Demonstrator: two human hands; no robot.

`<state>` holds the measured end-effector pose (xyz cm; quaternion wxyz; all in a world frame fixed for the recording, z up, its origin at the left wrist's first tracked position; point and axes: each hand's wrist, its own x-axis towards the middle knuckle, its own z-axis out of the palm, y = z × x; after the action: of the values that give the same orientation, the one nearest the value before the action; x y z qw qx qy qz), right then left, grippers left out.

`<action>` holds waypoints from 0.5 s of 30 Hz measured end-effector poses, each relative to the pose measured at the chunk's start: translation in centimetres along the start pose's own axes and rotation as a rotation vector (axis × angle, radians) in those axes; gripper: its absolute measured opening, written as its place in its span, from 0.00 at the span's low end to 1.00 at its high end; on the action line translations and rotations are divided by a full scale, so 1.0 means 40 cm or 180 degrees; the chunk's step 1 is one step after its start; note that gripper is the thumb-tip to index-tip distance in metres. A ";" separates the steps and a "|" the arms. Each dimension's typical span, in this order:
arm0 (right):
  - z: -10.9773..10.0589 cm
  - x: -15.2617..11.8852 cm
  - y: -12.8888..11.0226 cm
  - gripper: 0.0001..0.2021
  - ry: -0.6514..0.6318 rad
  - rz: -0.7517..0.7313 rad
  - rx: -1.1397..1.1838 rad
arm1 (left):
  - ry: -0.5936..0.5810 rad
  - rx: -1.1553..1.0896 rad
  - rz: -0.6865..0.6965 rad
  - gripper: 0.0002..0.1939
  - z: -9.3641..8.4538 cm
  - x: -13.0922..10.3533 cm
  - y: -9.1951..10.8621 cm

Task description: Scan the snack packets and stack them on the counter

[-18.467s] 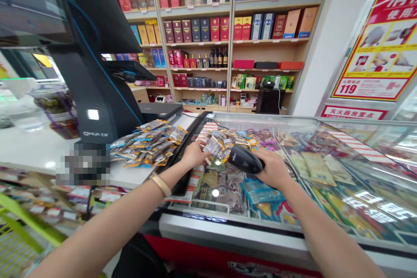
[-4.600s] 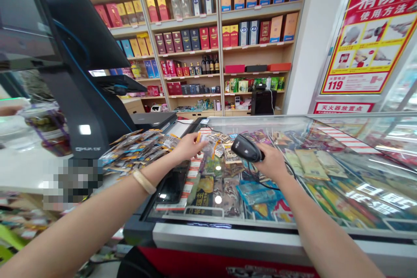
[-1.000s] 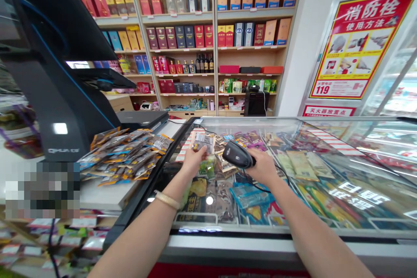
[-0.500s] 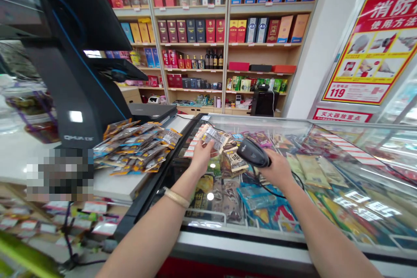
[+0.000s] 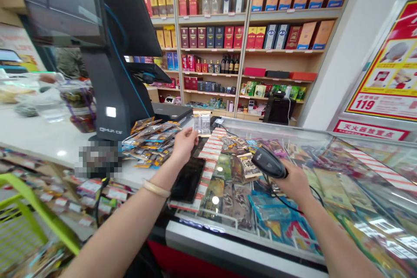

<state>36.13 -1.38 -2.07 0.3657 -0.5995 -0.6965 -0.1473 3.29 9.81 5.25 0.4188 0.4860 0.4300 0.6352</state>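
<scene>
Between the fingers of my left hand (image 5: 186, 144) is a small snack packet (image 5: 202, 123), raised near the left edge of the glass-topped case. A heap of snack packets (image 5: 151, 141) lies on the white counter just left of that hand. My right hand (image 5: 293, 181) grips a black handheld scanner (image 5: 269, 163) over the glass, its head pointing left. Beneath the scanner, a cream packet with dark lettering (image 5: 249, 166) lies among other packets. A dark phone (image 5: 188, 180) rests below my left hand.
A black monitor stand (image 5: 114, 78) rises from the white counter (image 5: 19, 126) at left. Tied jars (image 5: 80, 104) stand behind it. A green basket (image 5: 24, 213) is at lower left. Shelves of boxes (image 5: 211, 19) line the back. The scanner's cable (image 5: 286, 198) loops over the glass.
My left hand has moved left with the packet, from over the glass towards the heap. My right hand still holds the scanner. The view has shifted left, bringing the green basket further into sight.
</scene>
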 end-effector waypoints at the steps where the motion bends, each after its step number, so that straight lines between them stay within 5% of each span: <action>1: 0.000 0.000 -0.001 0.12 0.0003 -0.0003 -0.0010 | 0.0093 0.0273 0.0160 0.14 -0.041 0.023 0.022; 8: 0.003 0.002 0.002 0.12 0.0079 -0.0056 -0.0022 | 0.1057 0.2259 0.0323 0.12 -0.316 0.189 0.152; 13: 0.009 0.001 0.007 0.13 0.0132 -0.0114 -0.0019 | 0.1325 0.2873 0.0132 0.09 -0.393 0.231 0.171; 15: 0.008 0.002 0.005 0.13 0.0125 -0.0083 -0.0011 | 0.1129 0.2897 0.0185 0.11 -0.411 0.244 0.169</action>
<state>36.21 -1.07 -2.27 0.3763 -0.5881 -0.6967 -0.1650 -15.29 14.89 11.63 0.0662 0.5159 0.7150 0.4672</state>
